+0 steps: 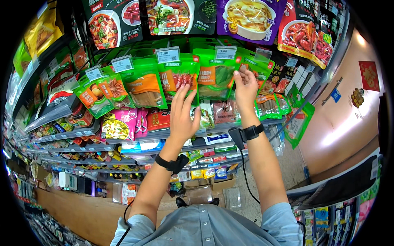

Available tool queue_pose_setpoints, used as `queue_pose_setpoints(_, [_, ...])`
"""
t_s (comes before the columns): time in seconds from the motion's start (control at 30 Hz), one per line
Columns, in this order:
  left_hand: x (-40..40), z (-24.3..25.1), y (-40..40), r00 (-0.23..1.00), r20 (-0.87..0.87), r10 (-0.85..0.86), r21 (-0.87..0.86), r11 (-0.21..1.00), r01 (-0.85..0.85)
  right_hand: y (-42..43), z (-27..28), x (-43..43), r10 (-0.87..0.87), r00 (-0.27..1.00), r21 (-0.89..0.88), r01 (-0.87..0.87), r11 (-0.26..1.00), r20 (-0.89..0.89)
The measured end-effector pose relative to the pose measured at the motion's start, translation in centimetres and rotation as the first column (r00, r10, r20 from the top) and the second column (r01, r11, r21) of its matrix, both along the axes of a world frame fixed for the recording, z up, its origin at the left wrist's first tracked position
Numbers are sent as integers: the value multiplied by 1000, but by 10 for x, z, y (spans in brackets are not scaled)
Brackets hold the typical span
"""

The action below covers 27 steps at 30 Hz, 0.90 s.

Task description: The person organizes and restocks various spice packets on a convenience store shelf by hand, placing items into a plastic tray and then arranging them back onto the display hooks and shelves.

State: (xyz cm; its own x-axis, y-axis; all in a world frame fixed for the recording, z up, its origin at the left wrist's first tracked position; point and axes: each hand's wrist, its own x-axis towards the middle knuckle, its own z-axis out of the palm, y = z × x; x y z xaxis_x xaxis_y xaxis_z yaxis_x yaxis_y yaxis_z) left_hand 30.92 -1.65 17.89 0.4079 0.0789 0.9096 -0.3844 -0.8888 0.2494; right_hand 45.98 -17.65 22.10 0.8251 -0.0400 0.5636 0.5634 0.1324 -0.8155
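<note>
A row of green spice pouches hangs from hooks in front of me. My left hand is spread, its fingertips at the front of a dried chili pouch. To its right hangs a pouch of bay leaves. My right hand is at that pouch's right edge, thumb and fingers bent close together. Whether they pinch the edge is hidden. Behind the right hand is another green pouch. Left of the chili pouch hang a cinnamon pouch and a star anise pouch.
Price tags stick out on the hook ends above the pouches. Larger food packets hang overhead. Lower shelves hold more packets and bottles. A green pouch hangs at the rack's right end. Clear plastic boxes lie near my shoes.
</note>
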Motion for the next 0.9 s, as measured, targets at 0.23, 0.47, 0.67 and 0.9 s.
queue_pose_setpoints(0.23, [5,58,21,996,66,60,225,972,-73,6,6,3,84,995,101,-77,992,-62])
queue_pose_setpoints(0.47, [36,101,18,950,56,306,442,846,-298,11,17,-1,127,983,153,-107,982,-134])
queue_pose_setpoints(0.67, [59,112,14,924,164,344,511,772,-379,15,21,-1,49,990,101,-36,994,-130])
queue_pose_setpoints(0.9, [70,112,10,908,92,408,457,793,-402,15,21,17,166,983,194,-148,970,-79])
